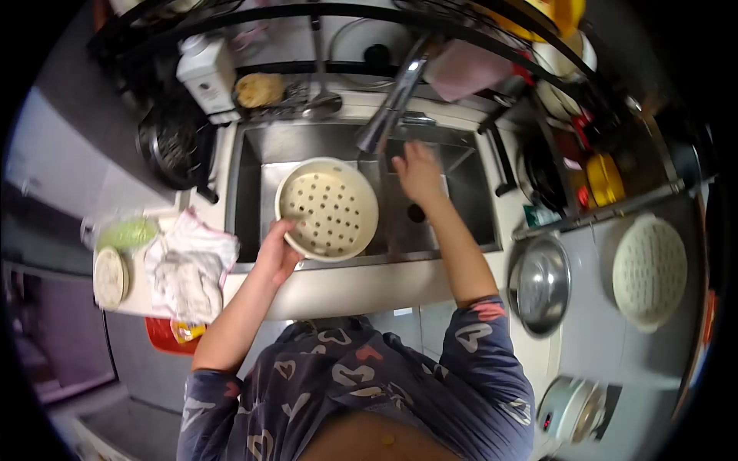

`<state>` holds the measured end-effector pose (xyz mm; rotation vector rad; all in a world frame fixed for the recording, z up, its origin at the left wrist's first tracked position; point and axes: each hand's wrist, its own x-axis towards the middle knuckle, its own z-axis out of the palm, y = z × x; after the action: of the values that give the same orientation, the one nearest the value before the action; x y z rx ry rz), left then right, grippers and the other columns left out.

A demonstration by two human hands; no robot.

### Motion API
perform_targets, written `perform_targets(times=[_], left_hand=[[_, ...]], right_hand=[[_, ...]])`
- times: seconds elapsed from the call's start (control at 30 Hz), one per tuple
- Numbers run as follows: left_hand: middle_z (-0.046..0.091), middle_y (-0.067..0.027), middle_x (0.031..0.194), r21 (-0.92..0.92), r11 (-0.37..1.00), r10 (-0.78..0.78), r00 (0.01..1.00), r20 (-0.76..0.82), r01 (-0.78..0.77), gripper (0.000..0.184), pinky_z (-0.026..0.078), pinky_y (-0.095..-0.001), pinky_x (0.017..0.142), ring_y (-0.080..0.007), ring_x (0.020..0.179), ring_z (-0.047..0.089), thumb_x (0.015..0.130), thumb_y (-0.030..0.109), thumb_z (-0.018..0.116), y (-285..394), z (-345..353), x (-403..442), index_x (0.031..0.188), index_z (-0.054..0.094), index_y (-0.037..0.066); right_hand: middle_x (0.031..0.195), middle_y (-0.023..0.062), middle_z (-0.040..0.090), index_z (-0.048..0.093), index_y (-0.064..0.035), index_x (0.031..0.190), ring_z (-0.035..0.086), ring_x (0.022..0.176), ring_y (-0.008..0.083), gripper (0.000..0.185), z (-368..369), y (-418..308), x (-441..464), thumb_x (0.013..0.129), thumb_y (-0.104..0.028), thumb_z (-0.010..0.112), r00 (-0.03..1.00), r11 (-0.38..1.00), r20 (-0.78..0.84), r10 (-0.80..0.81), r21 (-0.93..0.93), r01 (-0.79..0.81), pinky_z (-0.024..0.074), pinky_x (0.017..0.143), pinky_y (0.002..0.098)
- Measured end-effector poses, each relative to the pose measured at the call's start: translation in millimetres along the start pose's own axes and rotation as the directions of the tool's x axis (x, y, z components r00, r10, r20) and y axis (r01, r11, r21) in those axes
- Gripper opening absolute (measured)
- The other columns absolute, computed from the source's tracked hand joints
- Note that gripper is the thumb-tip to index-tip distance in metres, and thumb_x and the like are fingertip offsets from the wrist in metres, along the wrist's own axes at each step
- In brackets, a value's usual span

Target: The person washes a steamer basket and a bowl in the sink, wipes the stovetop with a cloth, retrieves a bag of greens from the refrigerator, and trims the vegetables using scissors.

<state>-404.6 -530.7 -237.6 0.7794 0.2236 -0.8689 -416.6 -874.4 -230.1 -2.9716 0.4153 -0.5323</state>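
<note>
My left hand (277, 253) grips the near left rim of a round cream strainer basket (329, 201) with dark holes in its base. The basket is held over the left basin of a steel double sink (254, 184), its inside facing up. Over the right basin, my right hand (420, 175) is stretched forward, its fingers extended and nothing visible in them. Just ahead of those fingertips is the base of the chrome faucet (392, 96), whose spout points down over the divider between the basins. Whether the fingertips touch the faucet I cannot tell.
Cloths (188, 265) lie on the counter left of the sink. A steel bowl (541, 284) and another pale strainer (649, 273) are at the right. Behind the sink, a black rack (330, 11) spans above a white bottle (207, 81) and a ladle (323, 104).
</note>
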Motion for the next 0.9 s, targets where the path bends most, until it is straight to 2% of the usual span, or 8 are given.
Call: perform_targets(times=[0.03,0.17,0.23,0.4,0.5,0.7,0.83,0.9], left_hand=[[0.053,-0.0142,0.125,-0.028,0.999,0.026,1.000,-0.015,-0.026,0.043,0.051,-0.0492,0.093,-0.0299,0.115,0.056,0.089,0.021,0.052,0,6,1,0.128,0.040,0.007],[0.049,-0.0170,0.133,-0.125,0.989,0.079,0.996,-0.037,-0.083,0.055,0.045,-0.0530,0.100,-0.0338,0.121,0.052,0.084,0.018,0.051,-8,32,1,0.135,0.037,0.002],[0.052,-0.0171,0.128,-0.136,0.986,0.090,0.994,-0.066,-0.098,0.056,0.048,-0.0529,0.096,-0.0341,0.117,0.054,0.081,0.020,0.053,-16,43,6,0.133,0.039,0.002],[0.047,-0.0203,0.134,-0.179,0.984,0.030,0.999,0.033,-0.024,0.062,0.046,-0.0557,0.097,-0.0377,0.121,0.052,0.081,0.024,0.051,-49,56,31,0.136,0.035,0.002],[0.043,-0.0206,0.137,-0.189,0.982,-0.008,0.999,0.035,0.015,0.063,0.045,-0.0571,0.099,-0.0378,0.122,0.050,0.082,0.025,0.048,-73,73,43,0.138,0.032,0.003],[0.045,-0.0199,0.135,-0.189,0.965,0.167,0.981,-0.099,-0.183,0.058,0.050,-0.0516,0.093,-0.0352,0.121,0.052,0.086,0.026,0.041,-71,40,111,0.138,0.033,0.000],[0.044,-0.0210,0.137,-0.171,0.938,0.242,0.923,-0.298,-0.301,0.058,0.051,-0.0552,0.090,-0.0395,0.120,0.052,0.087,0.027,0.039,-45,52,85,0.138,0.033,0.000],[0.044,-0.0209,0.136,-0.154,0.935,0.265,0.917,-0.298,-0.320,0.057,0.052,-0.0574,0.085,-0.0407,0.118,0.053,0.087,0.027,0.039,-43,46,69,0.137,0.034,0.001]], right_hand=[[0.144,0.0175,0.041,0.046,-0.0040,0.135,0.041,0.130,0.0356,0.056,5,6,16,0.092,-0.039,0.055,0.999,0.980,-0.003,-0.039,-0.195,0.037,0.0347,0.104,0.0500],[0.153,0.0135,0.029,0.037,-0.0048,0.144,0.022,0.143,0.0322,0.065,20,37,55,0.093,-0.043,0.051,0.992,0.893,0.096,-0.084,-0.434,0.118,0.0181,0.113,0.0538],[0.158,0.0083,0.018,0.026,-0.0066,0.149,0.016,0.145,0.0280,0.069,34,72,70,0.095,-0.043,0.049,0.926,0.832,0.302,0.227,-0.555,-0.023,0.0119,0.116,0.0524],[0.160,0.0050,0.009,0.014,-0.0096,0.152,0.019,0.144,0.0262,0.077,43,109,71,0.093,-0.040,0.053,0.914,0.930,0.348,0.207,-0.360,-0.074,0.0207,0.113,0.0532],[0.160,0.0043,0.010,0.016,-0.0103,0.152,0.022,0.143,0.0251,0.077,46,115,67,0.092,-0.041,0.055,0.924,0.952,0.335,0.184,-0.297,-0.082,0.0268,0.111,0.0530],[0.159,0.0043,0.017,0.024,-0.0099,0.150,0.030,0.139,0.0242,0.070,37,120,71,0.092,-0.036,0.054,0.931,0.970,0.337,0.138,-0.236,-0.058,0.0325,0.107,0.0523],[0.157,0.0084,0.022,0.028,-0.0072,0.148,0.038,0.135,0.0277,0.068,37,122,75,0.092,-0.034,0.054,0.937,0.987,0.319,0.139,-0.126,-0.103,0.0344,0.106,0.0500],[0.156,0.0103,0.025,0.031,-0.0055,0.146,0.043,0.131,0.0312,0.067,36,119,76,0.090,-0.034,0.055,0.946,0.990,0.296,0.133,-0.081,-0.114,0.0363,0.106,0.0462]])
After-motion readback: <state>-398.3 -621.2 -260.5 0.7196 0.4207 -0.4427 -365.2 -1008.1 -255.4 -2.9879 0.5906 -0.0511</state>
